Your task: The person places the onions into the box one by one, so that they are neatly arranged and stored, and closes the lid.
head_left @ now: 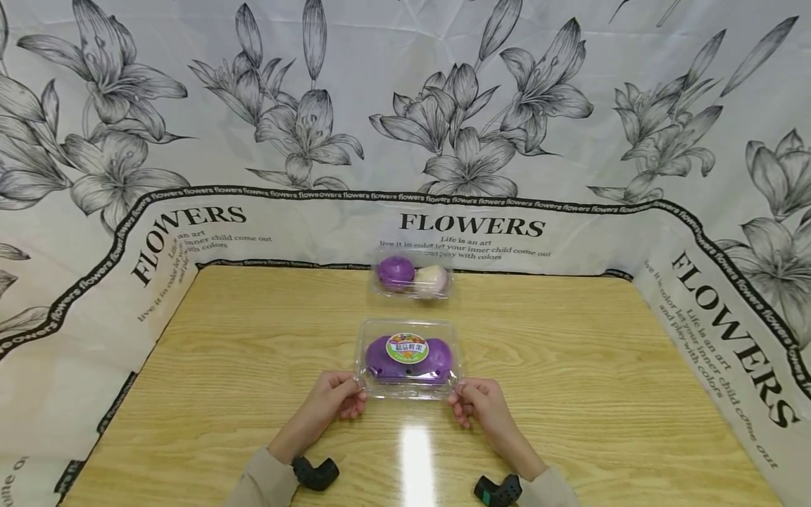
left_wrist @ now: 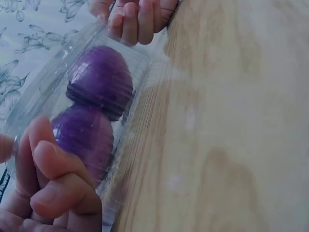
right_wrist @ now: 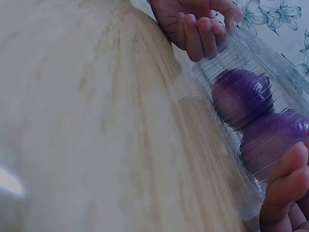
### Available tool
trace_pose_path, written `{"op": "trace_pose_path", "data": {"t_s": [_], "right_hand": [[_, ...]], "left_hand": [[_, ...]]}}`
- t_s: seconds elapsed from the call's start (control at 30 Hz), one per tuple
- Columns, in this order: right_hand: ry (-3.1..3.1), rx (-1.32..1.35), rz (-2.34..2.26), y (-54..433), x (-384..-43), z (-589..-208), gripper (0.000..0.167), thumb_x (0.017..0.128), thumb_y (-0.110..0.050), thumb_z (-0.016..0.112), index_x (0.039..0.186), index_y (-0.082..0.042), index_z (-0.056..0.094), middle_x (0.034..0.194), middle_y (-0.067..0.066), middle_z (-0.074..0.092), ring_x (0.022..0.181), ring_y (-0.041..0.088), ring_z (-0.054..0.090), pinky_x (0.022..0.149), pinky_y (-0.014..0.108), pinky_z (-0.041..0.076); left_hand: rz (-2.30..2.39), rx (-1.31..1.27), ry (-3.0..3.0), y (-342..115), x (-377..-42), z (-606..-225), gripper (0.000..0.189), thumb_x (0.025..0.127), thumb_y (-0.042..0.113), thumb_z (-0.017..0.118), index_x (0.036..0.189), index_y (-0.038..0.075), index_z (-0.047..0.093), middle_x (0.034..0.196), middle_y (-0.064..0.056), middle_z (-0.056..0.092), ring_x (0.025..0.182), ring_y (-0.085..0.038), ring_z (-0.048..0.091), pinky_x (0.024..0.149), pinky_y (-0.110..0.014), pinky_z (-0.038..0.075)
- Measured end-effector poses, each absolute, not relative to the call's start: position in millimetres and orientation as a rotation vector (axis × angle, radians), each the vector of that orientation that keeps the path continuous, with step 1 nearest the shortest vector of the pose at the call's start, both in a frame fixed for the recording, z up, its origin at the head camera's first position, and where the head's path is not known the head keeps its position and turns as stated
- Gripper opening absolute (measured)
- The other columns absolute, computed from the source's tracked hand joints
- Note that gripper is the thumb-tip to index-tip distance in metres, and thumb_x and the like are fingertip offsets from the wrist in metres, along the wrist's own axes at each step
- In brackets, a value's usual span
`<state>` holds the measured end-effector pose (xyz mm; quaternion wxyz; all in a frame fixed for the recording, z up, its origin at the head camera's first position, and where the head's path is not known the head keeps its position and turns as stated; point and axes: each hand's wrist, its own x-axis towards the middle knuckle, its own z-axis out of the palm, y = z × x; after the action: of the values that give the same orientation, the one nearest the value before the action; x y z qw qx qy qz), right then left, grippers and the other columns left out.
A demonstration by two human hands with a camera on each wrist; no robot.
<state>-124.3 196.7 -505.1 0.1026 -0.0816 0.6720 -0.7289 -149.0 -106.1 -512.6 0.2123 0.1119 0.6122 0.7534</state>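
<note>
A clear plastic clamshell box (head_left: 410,324) sits near the middle of the table. Inside it lie two round purple fruits or vegetables (head_left: 438,358), side by side; their exact kind I cannot tell. An oval, colourful label (head_left: 407,348) covers part of the lid. My left hand (head_left: 338,394) pinches the box's near left corner between thumb and fingers. At the near right corner, my right hand (head_left: 479,401) pinches the rim the same way. The left wrist view shows curled left fingers (left_wrist: 63,179) beside the box wall, with the purple pieces visible through the ribbed plastic.
Behind the box, a second clear container (head_left: 379,290) stands against the back cloth, holding a purple piece (head_left: 395,273) and a pale one (head_left: 431,281). White flower-printed cloth (head_left: 329,225) walls the back and sides of the wooden table (head_left: 253,338). Both wrists wear black devices (head_left: 315,473).
</note>
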Motion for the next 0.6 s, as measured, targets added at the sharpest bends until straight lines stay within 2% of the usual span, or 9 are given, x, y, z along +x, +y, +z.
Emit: {"op": "trace_pose_path", "data": {"t_s": [0.07,0.27,0.3,0.37,0.5,0.53,0.6], "right_hand": [[1.983,-0.259,-2.171,196.0,-124.0,-505.7,0.032,0.097,0.0,0.042,0.079,0.026,0.048,0.062,-0.002,0.06,0.049,0.007,0.052,0.043,0.016,0.044],[2.056,-0.23,-2.29,192.6,-121.1,-506.9,0.034,0.099,0.0,0.04,0.071,0.019,0.039,0.056,0.014,0.052,0.047,0.013,0.052,0.038,0.022,0.045],[2.072,-0.199,-2.315,191.7,-121.1,-507.4,0.033,0.099,-0.001,0.041,0.072,0.017,0.038,0.057,0.015,0.05,0.048,0.014,0.052,0.038,0.022,0.046],[2.096,-0.144,-2.369,190.3,-122.0,-509.4,0.03,0.099,0.0,0.043,0.075,0.016,0.038,0.059,0.012,0.051,0.049,0.015,0.053,0.04,0.023,0.048],[2.111,-0.115,-2.518,188.8,-123.8,-513.3,0.013,0.095,0.008,0.047,0.093,0.019,0.041,0.078,0.007,0.058,0.066,0.013,0.06,0.057,0.023,0.056],[2.106,-0.138,-2.553,188.8,-124.0,-513.9,0.013,0.094,0.01,0.048,0.099,0.02,0.041,0.086,0.008,0.06,0.073,0.012,0.062,0.064,0.023,0.058],[2.106,-0.218,-2.589,189.1,-124.0,-514.7,0.026,0.092,0.012,0.05,0.115,0.021,0.04,0.106,0.016,0.06,0.092,0.013,0.063,0.079,0.023,0.058]], "left_hand": [[2.111,0.299,1.698,-106.1,-148.4,-514.3,0.025,0.096,0.004,0.05,0.073,-0.003,0.058,0.064,0.0,0.063,0.054,-0.005,0.056,0.048,-0.014,0.047],[2.161,0.276,1.742,-107.2,-146.7,-513.5,0.023,0.096,0.005,0.052,0.073,0.0,0.052,0.067,0.001,0.061,0.059,-0.007,0.056,0.052,-0.017,0.05],[2.176,0.283,1.754,-107.2,-146.4,-513.2,0.022,0.096,0.004,0.053,0.074,0.005,0.052,0.067,0.001,0.06,0.059,-0.007,0.056,0.052,-0.017,0.049],[2.213,0.311,1.772,-106.9,-145.7,-513.7,0.022,0.095,0.004,0.055,0.074,0.002,0.048,0.066,0.001,0.059,0.058,-0.007,0.055,0.051,-0.017,0.046],[2.313,0.347,1.843,-104.4,-144.1,-516.6,0.024,0.095,0.003,0.059,0.078,-0.003,0.043,0.068,0.0,0.056,0.06,-0.009,0.055,0.053,-0.018,0.046],[2.341,0.357,1.876,-103.6,-143.9,-517.5,0.023,0.094,0.001,0.06,0.08,-0.005,0.043,0.071,-0.001,0.055,0.062,-0.009,0.055,0.054,-0.018,0.048],[2.397,0.388,1.963,-102.0,-144.1,-519.5,0.019,0.092,-0.003,0.062,0.086,-0.009,0.045,0.079,-0.005,0.055,0.068,-0.009,0.057,0.059,-0.018,0.051]]}}
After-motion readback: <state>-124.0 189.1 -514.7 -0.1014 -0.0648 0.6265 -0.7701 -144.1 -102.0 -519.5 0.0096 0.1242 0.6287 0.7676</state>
